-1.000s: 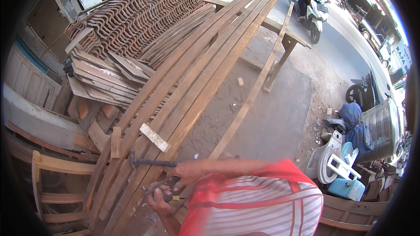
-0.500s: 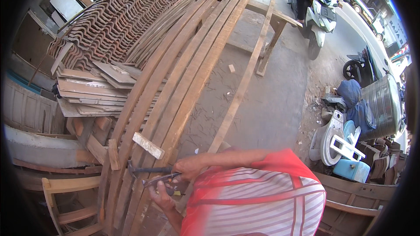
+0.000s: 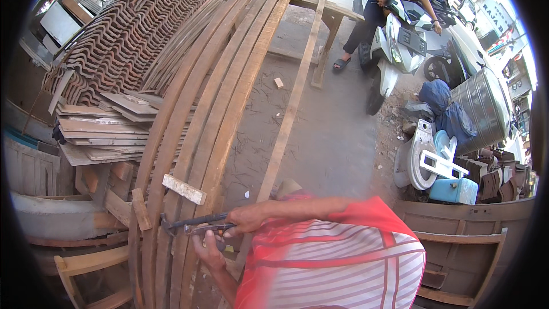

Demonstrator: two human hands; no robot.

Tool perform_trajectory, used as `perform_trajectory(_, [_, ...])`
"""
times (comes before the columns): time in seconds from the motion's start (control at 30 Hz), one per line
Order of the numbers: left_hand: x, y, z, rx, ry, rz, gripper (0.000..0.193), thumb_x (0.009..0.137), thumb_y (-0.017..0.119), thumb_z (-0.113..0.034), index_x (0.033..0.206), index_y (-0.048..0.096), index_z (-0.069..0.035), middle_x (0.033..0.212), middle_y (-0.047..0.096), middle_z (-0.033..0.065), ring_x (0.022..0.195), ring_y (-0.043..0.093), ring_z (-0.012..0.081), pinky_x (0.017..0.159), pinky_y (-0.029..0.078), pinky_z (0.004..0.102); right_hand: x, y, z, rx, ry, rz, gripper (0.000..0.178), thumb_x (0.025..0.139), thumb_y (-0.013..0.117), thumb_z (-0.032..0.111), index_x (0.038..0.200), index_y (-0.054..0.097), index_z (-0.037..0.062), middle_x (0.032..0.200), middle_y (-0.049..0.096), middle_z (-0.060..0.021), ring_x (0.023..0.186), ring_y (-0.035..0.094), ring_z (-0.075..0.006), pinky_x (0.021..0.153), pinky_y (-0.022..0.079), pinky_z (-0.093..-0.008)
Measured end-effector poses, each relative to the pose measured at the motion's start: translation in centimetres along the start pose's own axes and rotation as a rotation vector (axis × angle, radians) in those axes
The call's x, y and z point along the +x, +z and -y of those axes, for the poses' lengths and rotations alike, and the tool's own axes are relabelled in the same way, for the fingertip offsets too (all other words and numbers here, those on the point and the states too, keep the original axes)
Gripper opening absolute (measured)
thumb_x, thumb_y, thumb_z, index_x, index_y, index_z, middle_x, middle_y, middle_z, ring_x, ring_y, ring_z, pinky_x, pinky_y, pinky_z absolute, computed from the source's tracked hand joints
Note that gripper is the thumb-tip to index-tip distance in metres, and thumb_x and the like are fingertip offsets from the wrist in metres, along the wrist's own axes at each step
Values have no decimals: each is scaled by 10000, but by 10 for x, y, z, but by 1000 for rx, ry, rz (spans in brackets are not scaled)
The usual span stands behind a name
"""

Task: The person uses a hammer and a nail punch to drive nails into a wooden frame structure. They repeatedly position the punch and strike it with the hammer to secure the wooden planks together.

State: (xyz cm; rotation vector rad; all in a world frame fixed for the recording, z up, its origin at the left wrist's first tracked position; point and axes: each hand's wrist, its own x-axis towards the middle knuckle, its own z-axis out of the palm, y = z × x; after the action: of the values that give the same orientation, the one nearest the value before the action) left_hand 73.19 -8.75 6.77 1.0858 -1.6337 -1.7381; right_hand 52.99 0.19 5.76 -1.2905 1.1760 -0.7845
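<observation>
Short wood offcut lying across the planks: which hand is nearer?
Right. The right hand, gripping the hammer handle, sits just below-right of the offcut; the left hand is lower, farther away.

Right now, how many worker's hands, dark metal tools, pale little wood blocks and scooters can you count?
worker's hands: 2 (right hand, left hand)
dark metal tool: 1
pale wood block: 1
scooter: 1
Total: 5
</observation>
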Motion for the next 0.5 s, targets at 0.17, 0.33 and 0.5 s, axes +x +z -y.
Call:
perform_trajectory(0.17, [12,0,19,-20,-65,81,284,1020,574,-155,1251,572,10,972,638,71,735,570,116,625,463,262,-15,13,-5,66,4,-121,462,1043,591,412,1096,646,-43,813,672,-165,791,649,-311,759,512,-447])
perform_trajectory(0.33, [28,24,17,51,-129,169,335,1010,587,-149,1296,581,27,995,648,82,753,599,120,628,485,267,-20,28,-42,109,-18,-317,456,1048,589,412,1096,658,-37,870,706,-148,834,685,-260,775,529,-411])
perform_trajectory(0.5, [56,96,2,289,-106,574,471,979,639,-158,1400,557,38,1058,690,101,779,631,131,641,517,274,-103,46,-68,622,158,-724,488,1064,569,415,1232,642,-38,968,723,-103,948,710,-209,842,571,-402])
